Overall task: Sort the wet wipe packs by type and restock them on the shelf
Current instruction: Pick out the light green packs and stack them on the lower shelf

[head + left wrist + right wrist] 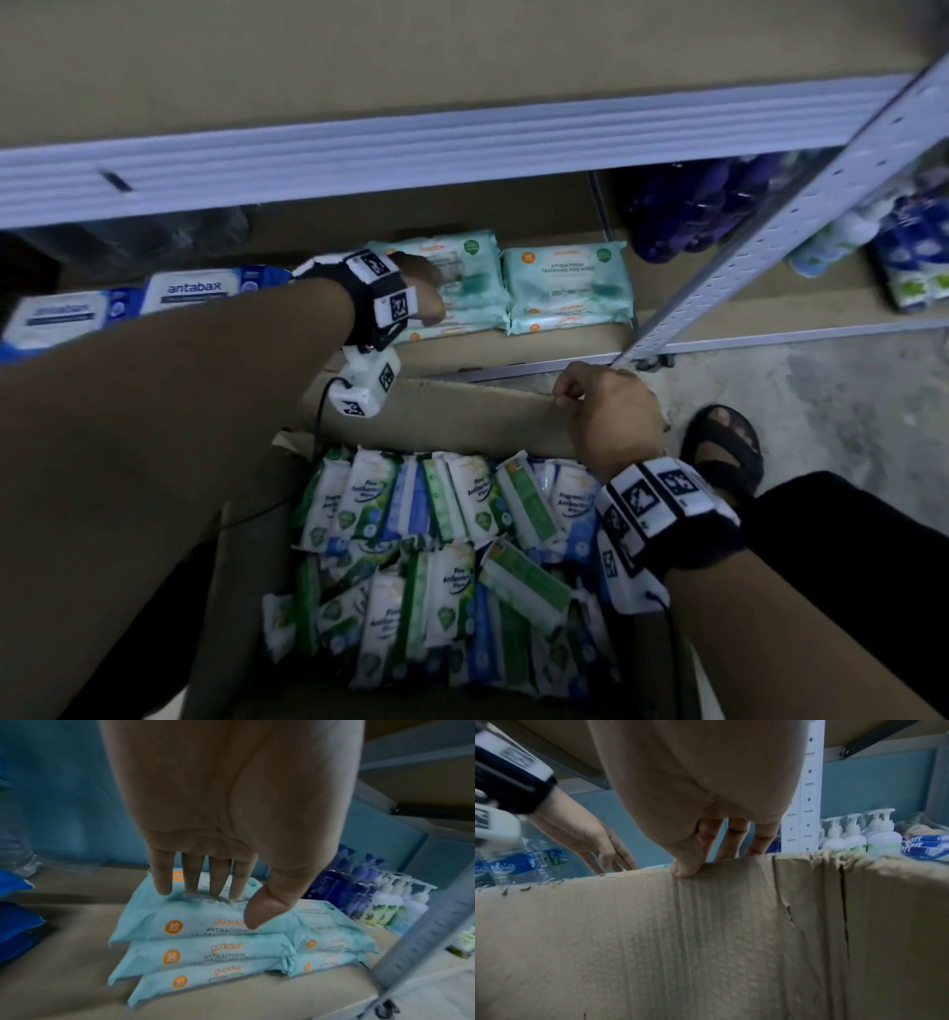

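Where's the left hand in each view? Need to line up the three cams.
Head: left hand, upper centre, on the teal wipe stack.
Left wrist: fills the top centre, fingertips on the top teal pack.
Right wrist: mid-left, behind the box flap.
Shared landmark: the perforated shelf post.

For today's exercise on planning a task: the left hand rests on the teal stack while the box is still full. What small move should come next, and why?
Probably lift the left hand off the top teal pack and bring it back to the cardboard box for another pack. Its straight fingers only press the pack, which already lies flat on the stack, while many packs stay unsorted. The right hand holds the box flap.
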### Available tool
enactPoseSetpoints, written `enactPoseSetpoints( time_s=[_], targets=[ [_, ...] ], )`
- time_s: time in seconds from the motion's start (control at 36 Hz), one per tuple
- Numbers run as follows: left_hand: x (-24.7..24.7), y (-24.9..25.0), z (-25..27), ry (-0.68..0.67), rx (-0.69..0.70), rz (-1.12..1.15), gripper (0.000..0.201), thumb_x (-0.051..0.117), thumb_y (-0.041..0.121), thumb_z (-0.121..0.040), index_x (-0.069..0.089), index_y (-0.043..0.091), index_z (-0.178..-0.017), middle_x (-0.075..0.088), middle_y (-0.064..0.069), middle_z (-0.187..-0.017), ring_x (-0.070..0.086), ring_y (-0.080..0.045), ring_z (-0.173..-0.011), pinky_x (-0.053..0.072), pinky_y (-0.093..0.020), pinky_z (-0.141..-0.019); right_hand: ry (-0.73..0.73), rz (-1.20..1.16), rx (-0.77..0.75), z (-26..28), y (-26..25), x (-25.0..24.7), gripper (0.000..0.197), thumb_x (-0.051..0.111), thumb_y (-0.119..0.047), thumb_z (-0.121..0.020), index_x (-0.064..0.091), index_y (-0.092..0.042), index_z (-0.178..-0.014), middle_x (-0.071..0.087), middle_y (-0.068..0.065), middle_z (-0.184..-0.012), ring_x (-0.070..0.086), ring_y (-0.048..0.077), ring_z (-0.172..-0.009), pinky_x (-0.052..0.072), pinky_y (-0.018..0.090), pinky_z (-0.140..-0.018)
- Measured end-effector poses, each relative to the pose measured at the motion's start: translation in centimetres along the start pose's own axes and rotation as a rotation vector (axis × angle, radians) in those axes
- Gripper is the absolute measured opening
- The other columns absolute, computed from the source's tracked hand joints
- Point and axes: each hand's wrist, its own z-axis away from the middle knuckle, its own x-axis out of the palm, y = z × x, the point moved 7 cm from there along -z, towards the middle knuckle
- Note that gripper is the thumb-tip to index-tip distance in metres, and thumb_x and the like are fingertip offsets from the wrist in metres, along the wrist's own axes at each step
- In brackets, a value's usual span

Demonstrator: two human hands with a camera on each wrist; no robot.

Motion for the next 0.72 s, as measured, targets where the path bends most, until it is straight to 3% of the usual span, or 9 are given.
enactPoseSetpoints(
  time_s=[0.03, 0.08, 0.11, 0.25, 0.33, 0.44, 0.56, 0.64, 0.72],
  targets=[
    [-0.3, 0.0, 1.1, 0.035, 0.012, -0.019, 0.007, 0.044, 0.012, -0.103, 0.048, 0.017, -0.099, 0.040, -0.006, -0.081, 0.034, -0.011, -0.061, 0.034, -0.017, -0.063, -0.013, 0.012, 0.006, 0.1, -0.1, 0.0, 0.014, 0.066, -0.026, -0.084, 0.056, -0.033, -0.077, 0.065, -0.001, -0.085, 0.059, 0.021, -0.079, 0.038, 0.026, -0.063],
    [-0.8, 0.1, 2.4, 0.123, 0.086, -0.083, 0.040, 0.054, 0.026, -0.098, 0.049, 0.018, -0.136, 0.057, -0.012, -0.115, 0.059, -0.024, -0.087, 0.046, -0.027, -0.077, -0.038, 0.025, 0.010, 0.4, -0.3, -0.4, 0.010, 0.066, -0.028, -0.085, 0.058, -0.032, -0.080, 0.066, -0.001, -0.086, 0.061, 0.022, -0.081, 0.043, 0.028, -0.066],
    [-1.0, 0.1, 3.2, 0.165, 0.121, -0.112, 0.051, 0.057, 0.031, -0.095, 0.045, 0.020, -0.143, 0.057, -0.011, -0.129, 0.061, -0.029, -0.104, 0.051, -0.033, -0.086, -0.045, 0.031, 0.003, 0.7, -0.5, -0.6, 0.008, 0.066, -0.028, -0.086, 0.060, -0.031, -0.081, 0.066, 0.000, -0.087, 0.061, 0.023, -0.083, 0.046, 0.029, -0.068],
    [0.0, -1.1, 7.7, 0.298, 0.187, -0.116, 0.053, 0.063, 0.034, -0.091, 0.049, 0.020, -0.140, 0.052, -0.010, -0.141, 0.051, -0.028, -0.125, 0.046, -0.033, -0.099, -0.062, 0.099, -0.038, 3.3, -1.7, -1.7, 0.004, 0.059, -0.026, -0.091, 0.062, -0.028, -0.089, 0.066, 0.003, -0.086, 0.063, 0.026, -0.085, 0.051, 0.032, -0.072],
    [0.8, -2.7, 10.4, 0.334, 0.179, -0.043, 0.055, 0.064, 0.030, -0.090, 0.047, 0.019, -0.141, 0.049, -0.008, -0.145, 0.049, -0.027, -0.128, 0.045, -0.033, -0.101, -0.112, 0.184, -0.069, 5.4, -2.1, -2.2, 0.024, 0.057, -0.016, -0.088, 0.059, -0.032, -0.106, 0.067, 0.004, -0.092, 0.064, 0.029, -0.088, 0.044, 0.031, -0.070],
    [1.6, -5.5, 14.4, 0.392, 0.178, -0.006, 0.060, 0.067, 0.032, -0.085, 0.047, 0.021, -0.141, 0.057, -0.010, -0.136, 0.055, -0.030, -0.120, 0.049, -0.035, -0.093, -0.162, 0.286, -0.151, 7.4, -2.0, -2.1, 0.055, 0.057, -0.025, -0.087, 0.043, -0.034, -0.139, 0.049, 0.004, -0.140, 0.044, 0.028, -0.129, 0.036, 0.043, -0.106],
    [3.2, -9.1, 17.5, 0.436, 0.145, 0.095, 0.055, 0.069, 0.025, -0.085, 0.052, 0.017, -0.136, 0.066, -0.015, -0.119, 0.062, -0.034, -0.108, 0.050, -0.036, -0.086, -0.084, 0.308, -0.004, 9.6, 0.6, -1.7, 0.066, 0.055, -0.027, -0.087, 0.028, -0.029, -0.148, 0.005, 0.013, -0.163, 0.006, 0.036, -0.149, 0.012, 0.052, -0.118],
    [5.1, -11.7, 19.6, 0.467, 0.082, 0.222, 0.053, 0.069, 0.015, -0.083, 0.054, 0.014, -0.134, 0.065, -0.014, -0.123, 0.062, -0.033, -0.110, 0.048, -0.034, -0.090, -0.009, 0.253, 0.147, 11.6, 2.9, -2.0, 0.073, 0.059, -0.024, -0.085, 0.026, -0.019, -0.149, 0.004, 0.017, -0.162, 0.012, 0.042, -0.146, 0.020, 0.051, -0.118],
    [7.3, -14.3, 21.1, 0.497, 0.019, 0.283, 0.061, 0.070, 0.026, -0.081, 0.052, 0.016, -0.138, 0.066, -0.010, -0.121, 0.063, -0.032, -0.105, 0.051, -0.034, -0.085, -0.079, 0.089, 0.270, 12.9, 5.0, -1.6, 0.080, 0.059, -0.020, -0.087, 0.014, -0.016, -0.153, 0.002, 0.016, -0.162, 0.020, 0.042, -0.143, 0.030, 0.047, -0.112]
  ],
)
